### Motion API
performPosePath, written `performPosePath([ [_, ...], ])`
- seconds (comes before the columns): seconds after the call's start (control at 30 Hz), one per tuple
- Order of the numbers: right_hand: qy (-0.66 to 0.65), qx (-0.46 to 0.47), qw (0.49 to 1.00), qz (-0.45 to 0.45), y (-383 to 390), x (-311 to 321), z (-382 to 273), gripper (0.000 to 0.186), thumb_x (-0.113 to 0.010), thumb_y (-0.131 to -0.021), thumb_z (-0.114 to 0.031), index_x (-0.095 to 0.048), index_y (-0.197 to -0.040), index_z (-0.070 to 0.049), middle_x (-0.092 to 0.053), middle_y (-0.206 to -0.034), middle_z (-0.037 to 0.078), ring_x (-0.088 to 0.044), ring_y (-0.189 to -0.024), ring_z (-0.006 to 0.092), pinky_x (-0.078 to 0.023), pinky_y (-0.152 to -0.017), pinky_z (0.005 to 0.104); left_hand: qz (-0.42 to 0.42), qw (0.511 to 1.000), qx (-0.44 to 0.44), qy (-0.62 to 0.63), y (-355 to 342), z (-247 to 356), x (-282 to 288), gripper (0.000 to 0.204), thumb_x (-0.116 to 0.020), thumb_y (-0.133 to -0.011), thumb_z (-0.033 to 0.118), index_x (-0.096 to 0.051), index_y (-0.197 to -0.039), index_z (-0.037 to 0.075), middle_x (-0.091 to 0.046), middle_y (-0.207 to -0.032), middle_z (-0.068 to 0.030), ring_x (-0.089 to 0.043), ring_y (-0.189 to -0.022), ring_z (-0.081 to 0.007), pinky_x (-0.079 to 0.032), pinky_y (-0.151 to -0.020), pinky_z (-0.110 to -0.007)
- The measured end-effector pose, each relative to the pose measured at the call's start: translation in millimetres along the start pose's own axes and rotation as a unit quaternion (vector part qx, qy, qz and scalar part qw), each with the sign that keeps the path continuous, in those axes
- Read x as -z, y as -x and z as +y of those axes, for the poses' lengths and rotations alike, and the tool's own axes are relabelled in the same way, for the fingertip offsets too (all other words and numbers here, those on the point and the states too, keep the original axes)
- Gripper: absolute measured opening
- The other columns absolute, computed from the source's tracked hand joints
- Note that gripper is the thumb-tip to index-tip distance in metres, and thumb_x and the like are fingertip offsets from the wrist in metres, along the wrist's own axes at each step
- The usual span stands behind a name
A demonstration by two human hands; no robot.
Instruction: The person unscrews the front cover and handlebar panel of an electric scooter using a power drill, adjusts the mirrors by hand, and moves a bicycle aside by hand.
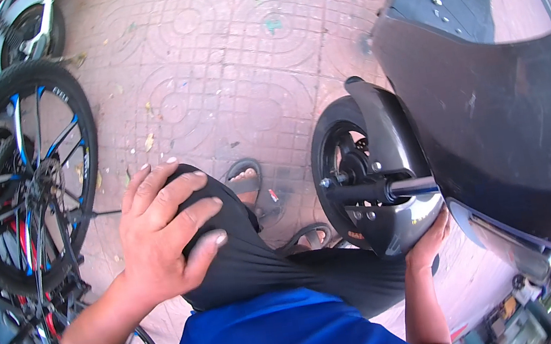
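Note:
I have my left hand resting on my dark-trousered knee, fingers spread. My right hand holds the lower end of the glossy dark mudguard of a grey scooter, its fingers partly hidden by it. Beside that hand, the scooter's front wheel has a black tyre, and a fork leg runs across it to the axle.
A bicycle wheel with blue and black spokes stands close at my left, among other bikes. My sandalled feet are on pink patterned paving. Assorted items lie at the lower right.

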State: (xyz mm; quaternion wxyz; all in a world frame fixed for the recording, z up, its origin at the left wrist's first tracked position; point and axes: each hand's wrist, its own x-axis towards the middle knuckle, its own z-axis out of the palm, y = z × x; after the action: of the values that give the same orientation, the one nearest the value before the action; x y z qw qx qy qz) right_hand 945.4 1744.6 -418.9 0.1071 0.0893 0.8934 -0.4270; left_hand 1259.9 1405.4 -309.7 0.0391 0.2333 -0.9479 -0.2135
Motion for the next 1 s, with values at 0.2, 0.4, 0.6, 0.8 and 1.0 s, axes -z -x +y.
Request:
performPosePath([
  [0.2, 0.155, 0.099, 0.982, -0.033, -26.2, 21.7, 29.4, 0.059, -0.041, -0.113, -0.04, -0.055, -0.145, 0.007, -0.054, -0.148, 0.027, -0.055, -0.132, 0.0383, -0.043, -0.112, 0.0428, -0.064, 0.995, 0.021, 0.069, 20.4, 14.5, 37.6, 0.038, -0.072, -0.075, 0.02, -0.071, -0.111, 0.009, -0.067, -0.125, -0.0138, -0.06, -0.121, -0.0399, -0.047, -0.101, -0.054],
  [0.4, 0.272, 0.126, 0.95, -0.089, -31.6, 28.0, 18.8, 0.063, -0.04, -0.113, -0.041, -0.052, -0.147, 0.011, -0.05, -0.152, 0.034, -0.053, -0.136, 0.0458, -0.042, -0.114, 0.0469, -0.118, 0.985, 0.047, 0.121, 50.6, 50.1, 61.8, 0.036, -0.071, -0.077, 0.014, -0.07, -0.113, 0.009, -0.064, -0.126, -0.0119, -0.06, -0.121, -0.0372, -0.048, -0.103, -0.051],
  [0.6, 0.339, 0.16, 0.923, -0.086, -24.1, 43.6, -3.7, 0.047, -0.045, -0.11, -0.034, -0.067, -0.115, 0.007, -0.064, -0.117, 0.04, -0.062, -0.107, 0.0551, -0.05, -0.092, 0.0577, -0.113, 0.976, 0.111, 0.151, 89.3, 99.6, 68.2, 0.029, -0.068, -0.087, 0.013, -0.068, -0.115, 0.007, -0.066, -0.123, -0.0113, -0.061, -0.119, -0.0339, -0.048, -0.1, -0.048],
  [0.8, 0.449, 0.171, 0.783, -0.394, 107.1, 159.9, -21.4, 0.039, -0.061, -0.102, -0.032, -0.068, -0.127, -0.003, -0.071, -0.123, 0.022, -0.068, -0.114, 0.0421, -0.053, -0.099, 0.048, -0.151, 0.952, 0.222, 0.146, 146.2, 167.0, 65.7, 0.028, -0.067, -0.091, 0.02, -0.069, -0.116, 0.006, -0.068, -0.12, -0.0125, -0.063, -0.117, -0.0323, -0.052, -0.094, -0.048],
  [1.0, 0.482, 0.003, 0.728, -0.488, 279.9, 296.8, -82.4, 0.093, -0.071, -0.093, -0.056, -0.038, -0.155, 0.006, -0.055, -0.143, 0.035, -0.057, -0.132, 0.0495, -0.043, -0.115, 0.0515, -0.103, 0.788, 0.543, 0.272, 263.2, 217.3, 63.3, 0.064, -0.065, -0.101, 0.049, -0.061, -0.14, -0.002, -0.062, -0.141, -0.0253, -0.058, -0.135, -0.0391, -0.045, -0.114, -0.044],
])
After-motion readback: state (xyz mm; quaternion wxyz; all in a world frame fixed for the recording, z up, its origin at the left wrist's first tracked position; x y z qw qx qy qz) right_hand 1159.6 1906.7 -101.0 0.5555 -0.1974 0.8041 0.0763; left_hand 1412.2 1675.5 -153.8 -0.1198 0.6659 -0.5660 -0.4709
